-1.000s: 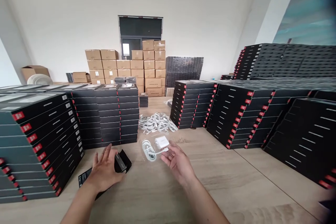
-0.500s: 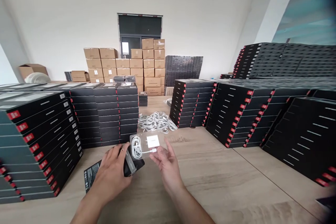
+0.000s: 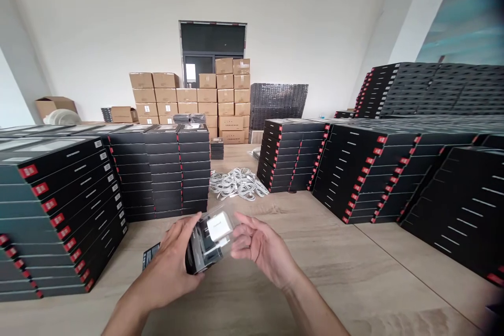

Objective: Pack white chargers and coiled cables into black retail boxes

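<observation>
My left hand (image 3: 173, 260) is closed around a small black box (image 3: 190, 257), tilted above the table. At the box's right side is a clear plastic tray (image 3: 205, 258), also tilted, with a white charger plug (image 3: 219, 226) in its upper part. My right hand (image 3: 262, 249) grips the tray's right edge, thumb above and fingers curled below. Beneath my left hand a printed black panel or box (image 3: 149, 255) shows in part; I cannot tell whether it belongs to the held box. No coiled cable can be made out in the tray.
A heap of white cables (image 3: 238, 184) lies on the wooden table (image 3: 315, 273) beyond my hands. Stacked black boxes (image 3: 177, 178) stand at left, with more box stacks (image 3: 354, 173) at right. Brown cartons (image 3: 207, 95) are piled at the back.
The tray has tilted and moved down against the black box; its white cable coil no longer shows. Both hands have shifted, my right hand slightly to the right. The view has turned slightly left.
</observation>
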A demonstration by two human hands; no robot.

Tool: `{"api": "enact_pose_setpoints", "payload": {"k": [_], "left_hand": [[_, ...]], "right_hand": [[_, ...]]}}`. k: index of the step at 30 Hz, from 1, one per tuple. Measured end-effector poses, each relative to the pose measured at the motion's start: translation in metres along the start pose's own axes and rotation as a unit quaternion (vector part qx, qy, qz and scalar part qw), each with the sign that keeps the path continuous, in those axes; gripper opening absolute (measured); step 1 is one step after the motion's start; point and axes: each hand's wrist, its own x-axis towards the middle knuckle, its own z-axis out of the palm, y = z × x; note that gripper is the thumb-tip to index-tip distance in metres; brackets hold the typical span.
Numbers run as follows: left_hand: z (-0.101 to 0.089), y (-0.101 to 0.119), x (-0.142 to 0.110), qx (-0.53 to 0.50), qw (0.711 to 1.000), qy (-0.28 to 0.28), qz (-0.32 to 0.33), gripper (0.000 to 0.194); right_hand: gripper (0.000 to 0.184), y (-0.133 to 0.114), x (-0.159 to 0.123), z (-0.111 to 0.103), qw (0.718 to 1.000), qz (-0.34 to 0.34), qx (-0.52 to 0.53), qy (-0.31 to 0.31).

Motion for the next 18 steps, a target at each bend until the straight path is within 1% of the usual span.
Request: {"api": "enact_pose_setpoints", "payload": {"k": [1, 3, 5, 6, 9, 11, 12, 14, 16, 17, 18], "left_hand": [[-0.001, 0.002, -0.001, -0.018, 1.000, -0.010, -0.001, 0.097], [-0.001, 0.007, -0.001, -0.042, 0.999, -0.018, -0.004, 0.095], [0.001, 0.011, -0.001, -0.063, 0.998, -0.020, -0.001, 0.097], [0.002, 0.014, -0.001, -0.072, 0.997, -0.022, 0.004, 0.098], [0.007, 0.020, -0.002, -0.088, 0.995, -0.042, 0.013, 0.098], [0.011, 0.024, -0.003, -0.096, 0.994, -0.050, 0.018, 0.095], [0.014, 0.026, -0.003, -0.102, 0.994, -0.042, 0.020, 0.093], [0.021, 0.028, -0.003, -0.127, 0.992, 0.002, 0.013, 0.094], [0.031, 0.030, -0.003, -0.183, 0.981, 0.060, -0.003, 0.105], [0.036, 0.031, -0.003, -0.222, 0.972, 0.080, -0.009, 0.112], [0.042, 0.032, -0.004, -0.265, 0.960, 0.087, -0.011, 0.116]], "right_hand": [[0.041, 0.000, 0.000, 0.000, 1.000, 0.009, 0.007, -0.003], [0.039, 0.003, 0.000, 0.001, 1.000, 0.013, 0.000, 0.016], [0.040, 0.009, -0.001, 0.000, 0.999, 0.019, -0.036, 0.025], [0.039, 0.011, -0.002, 0.000, 0.998, 0.029, -0.060, 0.016], [0.043, 0.018, -0.007, -0.001, 0.989, 0.065, -0.122, -0.045], [0.046, 0.018, -0.009, 0.000, 0.985, 0.065, -0.148, -0.065], [0.045, 0.017, -0.009, 0.002, 0.984, 0.054, -0.158, -0.063], [0.042, 0.013, -0.008, 0.006, 0.986, 0.005, -0.160, -0.036], [0.041, 0.007, -0.006, 0.012, 0.988, -0.066, -0.141, 0.018], [0.042, 0.004, -0.004, 0.014, 0.984, -0.102, -0.135, 0.047], [0.042, 0.002, -0.004, 0.016, 0.978, -0.133, -0.140, 0.073]]}}
